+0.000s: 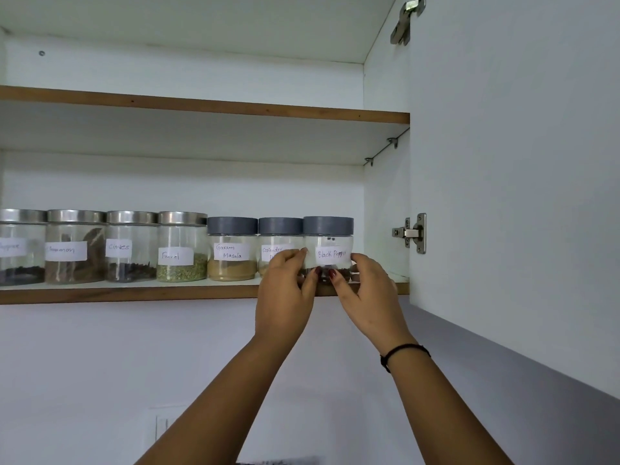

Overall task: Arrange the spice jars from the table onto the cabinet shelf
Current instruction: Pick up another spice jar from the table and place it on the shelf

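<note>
Glass pepper jar (329, 244) btwn L fingers (292, 256), R fingers (361, 260).

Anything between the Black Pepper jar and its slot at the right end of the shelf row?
Nothing visible. The left hand and right hand grip the Black Pepper jar at the row's right end, right beside the Coriander jar.

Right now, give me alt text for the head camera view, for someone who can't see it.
A left hand and right hand hold a clear grey-lidded jar labelled Black Pepper at the right end of seven labelled spice jars on a white wood-edged cabinet shelf, beside the open door.
</note>
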Demonstrator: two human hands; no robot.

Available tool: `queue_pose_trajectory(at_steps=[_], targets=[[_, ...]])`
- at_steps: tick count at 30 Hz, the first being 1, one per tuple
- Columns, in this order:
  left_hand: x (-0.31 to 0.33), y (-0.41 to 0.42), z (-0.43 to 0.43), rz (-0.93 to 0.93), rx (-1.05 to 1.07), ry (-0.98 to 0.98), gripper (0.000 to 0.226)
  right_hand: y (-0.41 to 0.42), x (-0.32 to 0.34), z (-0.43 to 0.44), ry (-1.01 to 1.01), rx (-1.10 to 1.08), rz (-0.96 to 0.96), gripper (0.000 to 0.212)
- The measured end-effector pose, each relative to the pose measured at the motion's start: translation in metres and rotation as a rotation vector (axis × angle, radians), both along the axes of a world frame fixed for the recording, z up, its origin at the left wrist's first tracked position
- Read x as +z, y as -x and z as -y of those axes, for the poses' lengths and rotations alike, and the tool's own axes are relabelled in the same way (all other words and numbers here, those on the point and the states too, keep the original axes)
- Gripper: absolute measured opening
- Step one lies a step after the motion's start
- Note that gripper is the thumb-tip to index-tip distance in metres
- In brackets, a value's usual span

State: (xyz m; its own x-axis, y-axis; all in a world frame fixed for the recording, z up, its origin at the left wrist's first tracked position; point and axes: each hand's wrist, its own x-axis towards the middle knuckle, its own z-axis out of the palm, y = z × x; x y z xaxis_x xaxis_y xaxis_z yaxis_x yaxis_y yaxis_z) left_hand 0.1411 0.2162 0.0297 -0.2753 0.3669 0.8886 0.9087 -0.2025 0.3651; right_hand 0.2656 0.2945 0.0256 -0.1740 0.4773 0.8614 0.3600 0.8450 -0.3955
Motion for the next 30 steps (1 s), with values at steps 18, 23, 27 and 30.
queue_pose_trajectory(at_steps=[18, 23, 27, 30], targets=[[-0.005, 0.005, -0.004, -0.212, 0.18, 0.065, 0.041, 0.022, -0.008, 0.004, -0.058, -0.262, -0.036, 0.027], [-0.007, 0.002, -0.005, -0.22, 0.189, 0.059, 0.054, 0.022, -0.01, 0.001, -0.093, -0.283, -0.013, 0.025], [-0.002, 0.001, -0.003, -0.226, 0.175, 0.098, 0.057, 0.024, -0.012, 0.0, -0.125, -0.313, -0.028, 0.025], [0.0, 0.002, -0.002, -0.24, 0.191, 0.126, 0.055, 0.025, -0.015, -0.003, -0.164, -0.321, -0.051, 0.025]])
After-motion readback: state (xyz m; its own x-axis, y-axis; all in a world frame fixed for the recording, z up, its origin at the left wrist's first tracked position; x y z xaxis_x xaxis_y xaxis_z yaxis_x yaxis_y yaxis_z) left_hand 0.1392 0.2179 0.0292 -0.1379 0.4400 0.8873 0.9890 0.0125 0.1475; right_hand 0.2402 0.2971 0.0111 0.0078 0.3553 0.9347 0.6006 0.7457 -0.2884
